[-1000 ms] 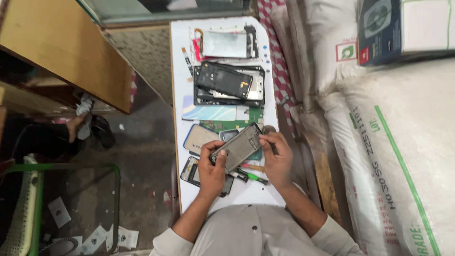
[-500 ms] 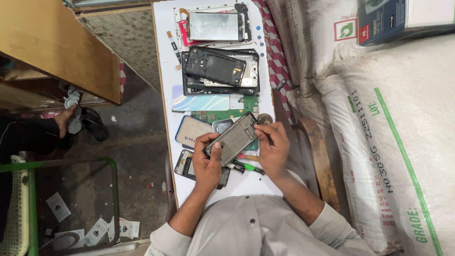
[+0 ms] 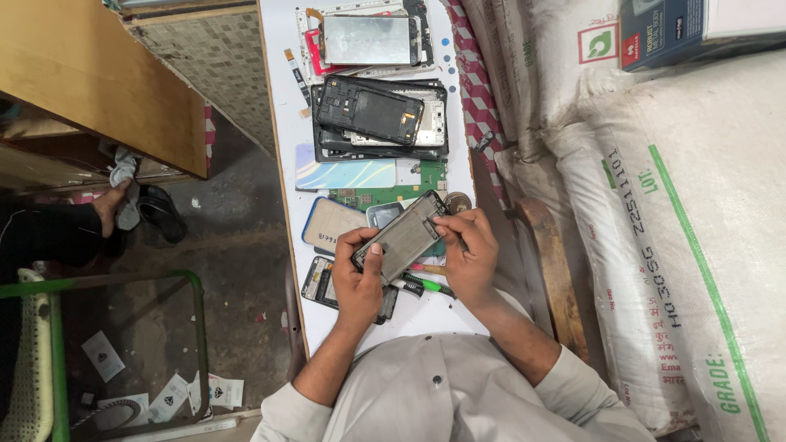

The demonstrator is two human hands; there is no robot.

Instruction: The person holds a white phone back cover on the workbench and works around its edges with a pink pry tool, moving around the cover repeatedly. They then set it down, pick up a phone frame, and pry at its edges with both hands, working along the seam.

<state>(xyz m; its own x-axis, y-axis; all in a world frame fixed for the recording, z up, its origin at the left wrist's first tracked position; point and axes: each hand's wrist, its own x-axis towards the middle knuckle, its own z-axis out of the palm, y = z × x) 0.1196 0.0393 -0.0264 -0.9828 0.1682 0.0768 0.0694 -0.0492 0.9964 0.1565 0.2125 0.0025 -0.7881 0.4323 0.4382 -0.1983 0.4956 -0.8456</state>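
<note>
My left hand (image 3: 358, 274) grips the lower end of an opened grey phone body (image 3: 401, 235), thumb pressed on its inner face. At the phone's upper right edge rests my right hand (image 3: 468, 254), fingers curled against it; whether a small tool sits in those fingers I cannot tell. The phone is held tilted above a narrow white worktable (image 3: 286, 147). Under my hands lie a green-handled screwdriver (image 3: 427, 285), a dark phone frame (image 3: 323, 282) and a beige phone back (image 3: 332, 223).
Farther up the table lie a stack of black phone frames (image 3: 381, 119), a pale iridescent back cover (image 3: 344, 174), a green circuit board (image 3: 393, 196) and a screen (image 3: 368, 41). Large white sacks (image 3: 688, 229) stand at right. A wooden panel (image 3: 90, 74) and green-framed glass (image 3: 123, 352) are left.
The view has shifted so the table and my hands sit a little lower and nearer. Both hands keep hold of the phone body with barely any movement.
</note>
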